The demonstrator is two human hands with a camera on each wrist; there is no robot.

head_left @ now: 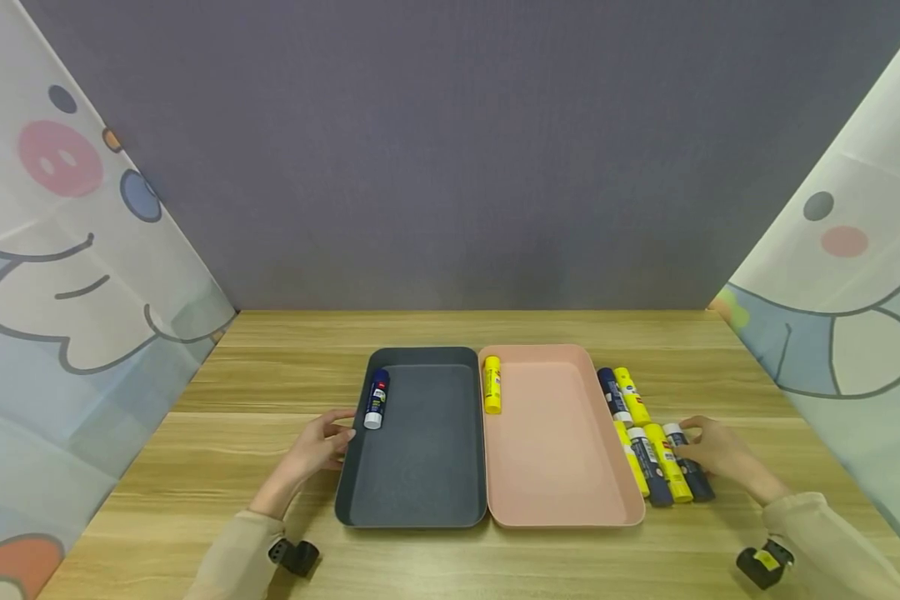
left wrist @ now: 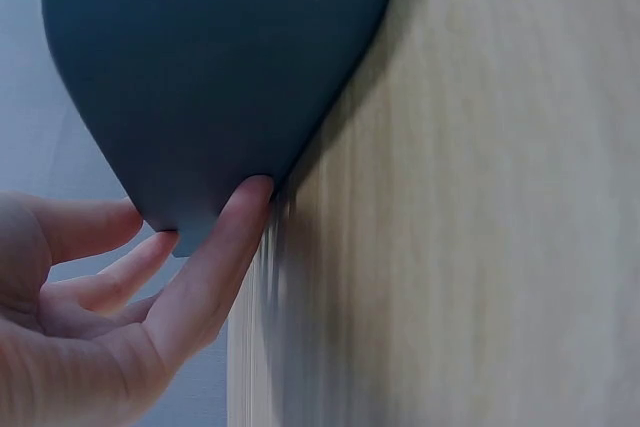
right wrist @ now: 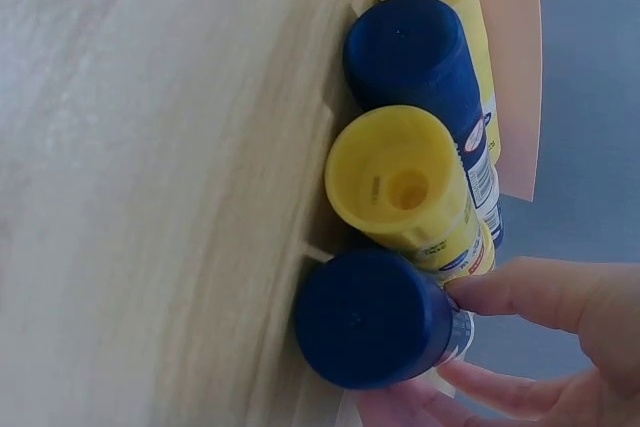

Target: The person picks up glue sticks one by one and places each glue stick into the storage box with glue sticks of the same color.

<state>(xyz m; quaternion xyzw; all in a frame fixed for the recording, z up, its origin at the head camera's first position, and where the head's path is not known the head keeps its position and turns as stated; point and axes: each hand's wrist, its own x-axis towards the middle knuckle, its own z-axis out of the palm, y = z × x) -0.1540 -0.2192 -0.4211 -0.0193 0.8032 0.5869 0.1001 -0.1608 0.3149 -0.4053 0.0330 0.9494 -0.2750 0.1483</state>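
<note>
sleeves (head_left: 240, 554) flank trays (head_left: 427, 467) on wood (head_left: 292, 367), grey wall (head_left: 465, 150) behind.

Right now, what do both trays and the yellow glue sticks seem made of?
Dark gray tray: probably matte plastic, given its rounded, molded corners.
Pink tray: likely the same, by its matching form.
Yellow glue sticks: seemingly smooth plastic, with a hollow molded end on one.

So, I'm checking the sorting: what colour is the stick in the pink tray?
Yellow; that stick shows best in the head view.
</note>
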